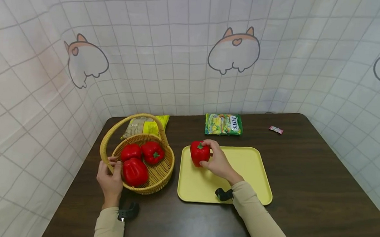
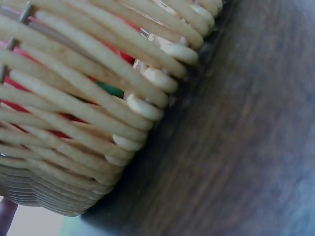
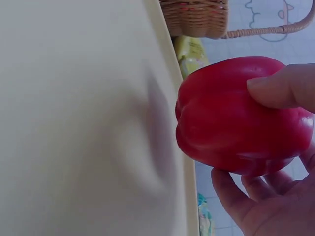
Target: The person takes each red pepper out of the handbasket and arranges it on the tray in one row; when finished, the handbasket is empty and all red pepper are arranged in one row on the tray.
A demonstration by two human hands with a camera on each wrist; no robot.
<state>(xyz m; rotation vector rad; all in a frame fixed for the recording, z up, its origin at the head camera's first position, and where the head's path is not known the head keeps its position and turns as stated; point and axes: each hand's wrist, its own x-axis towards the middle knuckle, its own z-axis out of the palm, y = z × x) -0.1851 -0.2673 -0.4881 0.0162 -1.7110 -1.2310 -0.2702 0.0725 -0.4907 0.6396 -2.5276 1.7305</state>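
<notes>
Sleeves [image 1: 262,219]: beige cloth, entering from the near edge; a black camera mount [image 1: 128,212] sits at the left wrist.
Left hand [image 1: 110,180]: at the basket's left side, thumb and fingers bent closely about the handle's foot and rim.
Right hand [image 1: 220,163]: reaching in from the near right, wrist angled leftward; thumb and fingers, parted by the pepper's width, pinch its sides.
Held pepper [image 1: 197,155]: glossy, lobed, red; upright with green stem uppermost, over the tray's far left part.
Tray [image 1: 245,171]: smooth, pale yellow, rounded corners, low rim.
Basket [image 1: 172,164]: round, woven, straw-coloured, left of the tray, with a tall arched handle.
Three other peppers [image 1: 135,172]: red and shiny, inside the basket.
Table [image 1: 315,182]: dark brown, wood-grained.
Packets: yellow [image 1: 140,127] behind the basket; green [image 1: 223,124] beyond the tray.
Sweet [image 1: 276,129]: small, pink-wrapped, far right.
Backdrop [image 1: 185,82]: white gridded sheet with cartoon animals.
</notes>
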